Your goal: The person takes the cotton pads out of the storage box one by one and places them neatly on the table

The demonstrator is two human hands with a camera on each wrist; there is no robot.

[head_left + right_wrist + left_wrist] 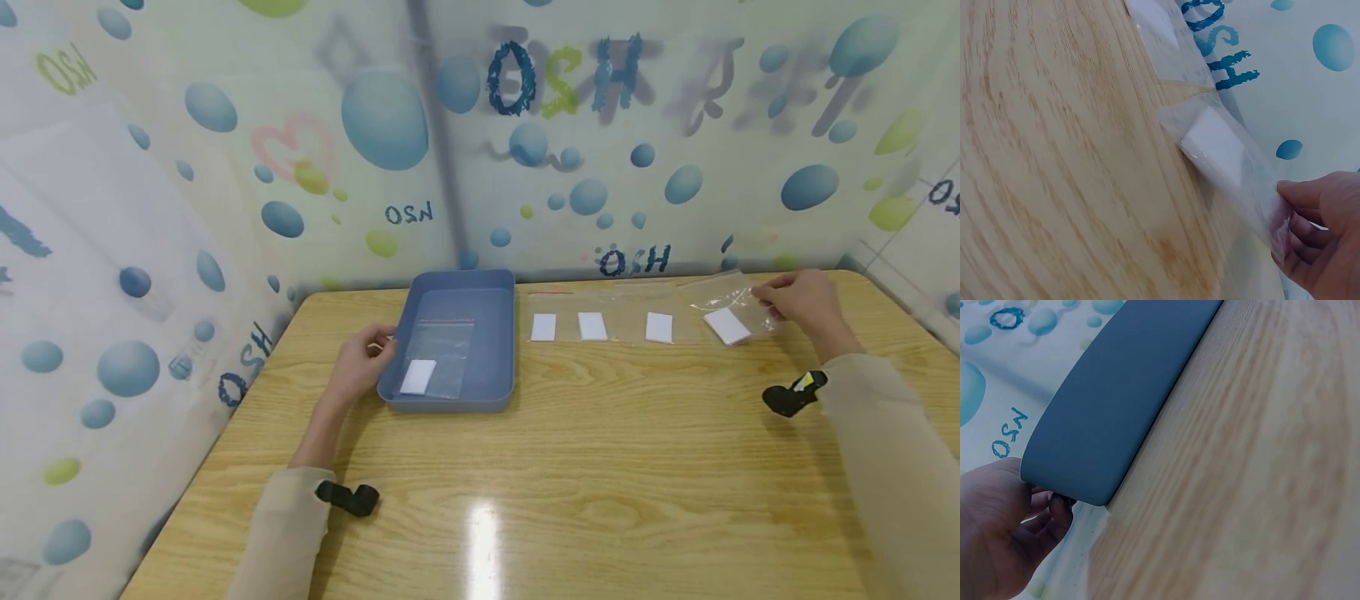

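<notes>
My left hand (361, 363) grips the left wall of a blue-grey plastic tray (504, 379); in the left wrist view its curled fingers (1044, 531) are at the tray's end (1104, 406). Inside the tray lies a clear zip bag (450, 354) with a white square in it. At the far right, my right hand (808, 307) pinches the edge of another clear zip bag (761, 296), which holds a white square (726, 326). In the right wrist view this bag (1229, 156) is tilted, its pinched end lifted off the wood.
Between tray and right hand, several clear bags with white squares (592, 327) lie in a row along the back edge of the wooden table (637, 467). A patterned curtain (600, 200) hangs close behind. Each wrist wears a black camera (348, 498).
</notes>
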